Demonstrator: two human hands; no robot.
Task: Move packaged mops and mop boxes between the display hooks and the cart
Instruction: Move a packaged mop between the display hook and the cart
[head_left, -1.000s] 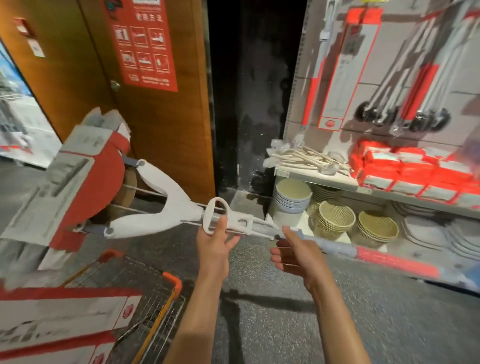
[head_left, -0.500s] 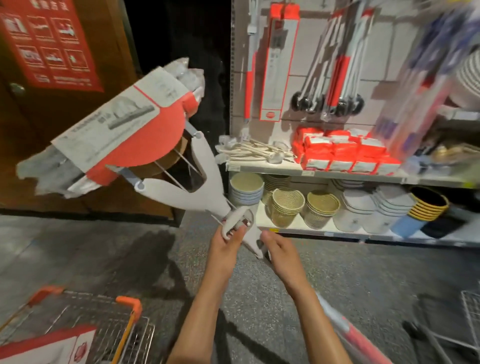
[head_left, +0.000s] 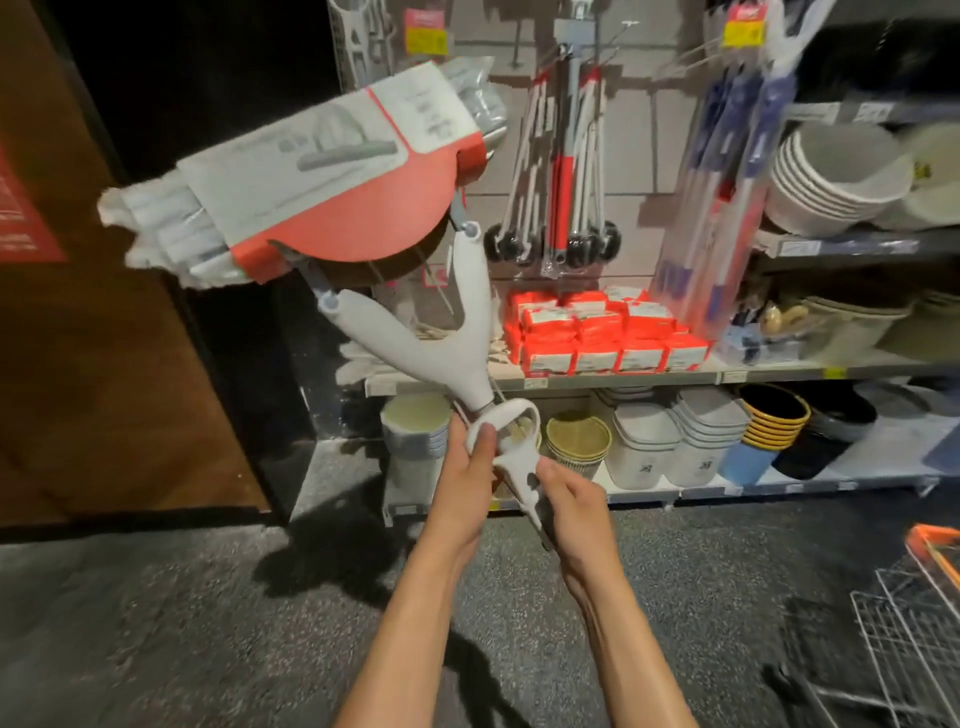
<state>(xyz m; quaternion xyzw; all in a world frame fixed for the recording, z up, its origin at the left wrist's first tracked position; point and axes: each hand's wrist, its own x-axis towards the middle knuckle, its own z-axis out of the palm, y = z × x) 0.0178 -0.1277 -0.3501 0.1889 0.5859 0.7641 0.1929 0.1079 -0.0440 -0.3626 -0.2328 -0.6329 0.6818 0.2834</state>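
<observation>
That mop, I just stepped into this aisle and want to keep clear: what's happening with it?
A person holds a packaged mop with both hands, its wrapped head raised up and to the left in front of the display wall. The left hand grips the white lever loop, and the right hand holds the handle just below. More packaged mops hang on the hooks. A wire cart stands at the lower right.

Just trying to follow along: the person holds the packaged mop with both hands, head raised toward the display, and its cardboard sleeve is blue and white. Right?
Not quite. The head view shows the sleeve is red and white, not blue. The rest holds: the left hand and right hand both grip the packaged mop, head raised toward the display.
</observation>
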